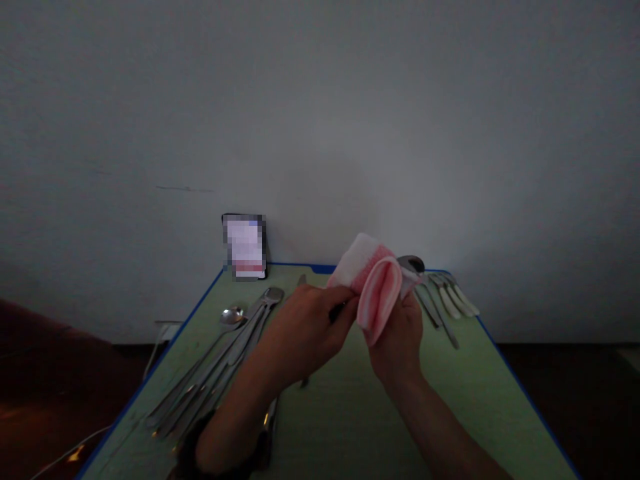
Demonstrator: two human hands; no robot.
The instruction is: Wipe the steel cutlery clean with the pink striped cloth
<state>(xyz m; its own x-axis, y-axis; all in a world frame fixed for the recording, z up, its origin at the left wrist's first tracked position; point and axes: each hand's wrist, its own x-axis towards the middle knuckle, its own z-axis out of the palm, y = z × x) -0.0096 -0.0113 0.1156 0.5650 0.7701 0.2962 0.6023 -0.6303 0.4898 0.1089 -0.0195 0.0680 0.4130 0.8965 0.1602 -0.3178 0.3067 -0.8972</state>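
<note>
A pink and white cloth (379,293) is bunched up between my two hands above the table. My left hand (305,330) pinches the cloth's left side with thumb and fingers. Around its lower part, my right hand (400,337) is closed; the cloth covers some of those fingers. Just beyond the cloth on the right shows a rounded, shiny spoon bowl (412,264); whether it is in the cloth or lies on the table, I cannot tell. Under my left hand, a thin metal utensil (302,280) is mostly hidden.
Several metal utensils (197,383) lie in a fanned group at the left, with a spoon (232,317) among them. White-handled forks (450,300) are at the right rear. A phone (245,247) leans on the wall behind the green, blue-edged table (450,400).
</note>
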